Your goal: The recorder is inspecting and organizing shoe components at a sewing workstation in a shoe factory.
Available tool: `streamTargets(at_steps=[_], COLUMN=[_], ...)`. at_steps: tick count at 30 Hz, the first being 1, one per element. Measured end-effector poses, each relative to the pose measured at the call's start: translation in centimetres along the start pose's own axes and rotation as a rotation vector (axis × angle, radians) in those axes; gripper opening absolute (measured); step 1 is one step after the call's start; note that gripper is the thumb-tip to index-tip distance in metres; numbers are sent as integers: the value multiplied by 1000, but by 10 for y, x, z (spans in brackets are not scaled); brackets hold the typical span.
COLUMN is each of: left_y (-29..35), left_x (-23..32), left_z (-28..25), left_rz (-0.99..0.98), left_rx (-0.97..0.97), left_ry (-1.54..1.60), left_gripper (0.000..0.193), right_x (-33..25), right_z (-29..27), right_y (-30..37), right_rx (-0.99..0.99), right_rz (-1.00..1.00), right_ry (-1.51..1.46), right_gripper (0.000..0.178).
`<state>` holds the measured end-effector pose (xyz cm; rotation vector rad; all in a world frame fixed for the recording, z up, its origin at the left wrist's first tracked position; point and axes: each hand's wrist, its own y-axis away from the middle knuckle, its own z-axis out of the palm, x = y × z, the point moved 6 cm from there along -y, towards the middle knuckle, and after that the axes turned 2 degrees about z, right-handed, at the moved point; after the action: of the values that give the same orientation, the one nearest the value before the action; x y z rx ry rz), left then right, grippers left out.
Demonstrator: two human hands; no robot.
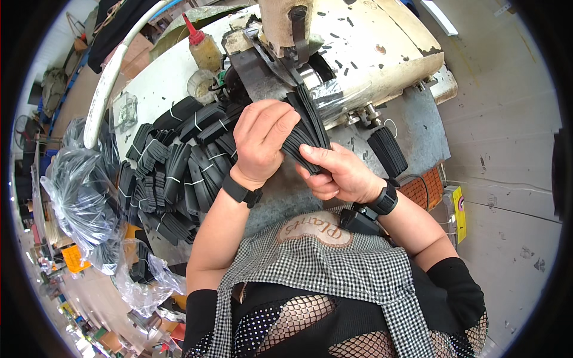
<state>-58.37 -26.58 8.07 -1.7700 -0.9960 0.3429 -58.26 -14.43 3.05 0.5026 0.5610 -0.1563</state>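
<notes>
A stack of thin black strips [301,146] lies between my two hands in front of the machine. My left hand [262,137] has its fingers curled over the stack's left side. My right hand [341,172] grips the near end, thumb pressed on top and fingers folded beneath. Just behind, more black strips [307,113] stand on edge against the machine's metal parts, close to my left fingertips. To the left lies a heap of black strip bundles [177,170], many tied with white bands. Right of my right hand rests another black bundle [388,150].
A cream machine [382,45] with a dark guard spans the back, black scraps scattered over it. A yellowish bottle with a red nozzle [206,51] and a clear cup [202,83] stand at back left. Plastic bags [83,191] hang left; an orange crate [422,188] sits at right.
</notes>
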Motion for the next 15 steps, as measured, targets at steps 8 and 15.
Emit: streamTargets(at_steps=[8, 15], left_y=[-5, -6], left_x=[3, 12], left_z=[-3, -3], left_rz=[-28, -160], left_rx=[-68, -153], left_ry=[73, 279], left_gripper=[27, 44], right_x=[-1, -10], right_z=[3, -2], right_y=[3, 10], right_rx=[12, 40], right_rz=[-22, -63], right_ry=[84, 55], right_gripper=[38, 40])
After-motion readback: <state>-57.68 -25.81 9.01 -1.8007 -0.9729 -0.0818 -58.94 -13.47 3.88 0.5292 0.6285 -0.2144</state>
